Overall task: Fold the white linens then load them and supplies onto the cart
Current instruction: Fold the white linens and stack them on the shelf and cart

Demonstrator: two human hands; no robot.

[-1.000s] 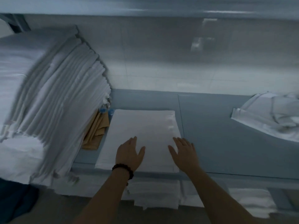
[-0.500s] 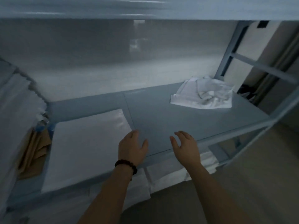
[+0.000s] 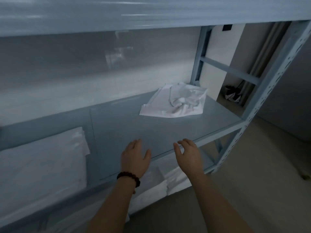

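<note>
The shelf (image 3: 168, 132) was a flat sheet of smooth blue-grey painted metal with a thin seam running across it, carried at its right end by an upright (image 3: 269, 91) of the same metal punched with rows of small slots. An upper shelf (image 3: 151, 12) of like finish spanned the top of the view, blurred. Toward the back right of the shelf lay a crumpled white linen (image 3: 175, 101), its left part flat and roughly square, its right part bunched into soft creases and folds. At the left end lay a folded white linen (image 3: 42, 158), a broad flat rectangle with layered edges at its far corner, smeared by motion blur. On the level below, more white cloth (image 3: 168, 179) lay in flat folded pieces, partly hidden by the shelf's front edge. The wall (image 3: 84, 73) behind was pale and glossy. The floor (image 3: 252, 190) looked matte and grey-beige. The left hand (image 3: 134, 157), with a bracelet (image 3: 128, 178) of dark round beads at its wrist, was held palm down over the front part of the shelf, fingers straight and close together, thumb out, holding nothing. The right hand (image 3: 188, 155) was over the front edge just beside it, palm down, fingers loosely spread and slightly bent, also holding nothing. Whether either hand touched the metal could not be told.
</note>
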